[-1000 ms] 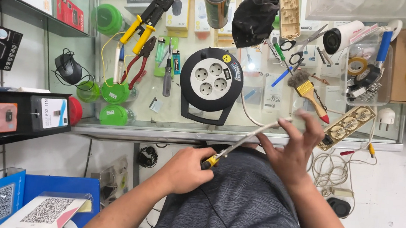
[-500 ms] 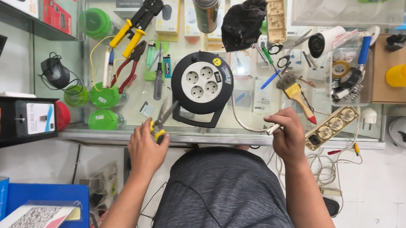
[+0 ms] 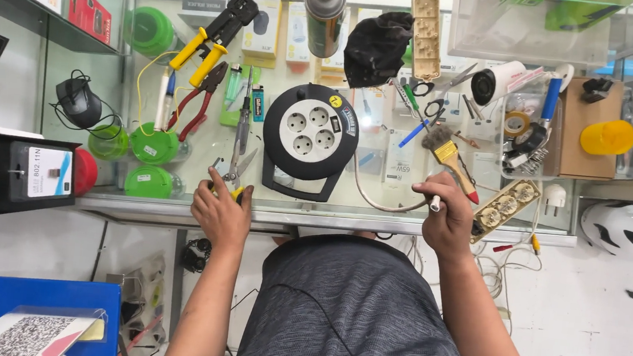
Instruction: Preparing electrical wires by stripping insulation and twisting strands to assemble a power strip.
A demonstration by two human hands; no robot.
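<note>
Since half a second ago: left hand (image 3: 220,211) has slid right along the counter edge, still closed round the yellow-handled cutters (image 3: 233,171), lower centre-left of frame. Right hand (image 3: 448,214) remains at centre-right, fist closed on the white cable (image 3: 383,204), whose cut end pokes out above the fingers. View has shifted slightly; everything else is unmoved.

Cable curves left from the fist to the black cable reel (image 3: 311,135), mid-frame, four sockets on its face.

Counts: three green spools (image 3: 151,143) at left plus one green roll (image 3: 149,30) higher up; two pliers, yellow-handled (image 3: 210,36) and red-handled (image 3: 196,101); one spray can (image 3: 323,16) top centre; one paintbrush (image 3: 450,156); two beige socket strips, one top centre (image 3: 426,32), one beside the right hand (image 3: 507,208).

Containers: clear tub (image 3: 525,136) at right holds tape roll and a wire brush; cardboard box (image 3: 588,127) beside it carries a yellow cap (image 3: 607,136).
</note>
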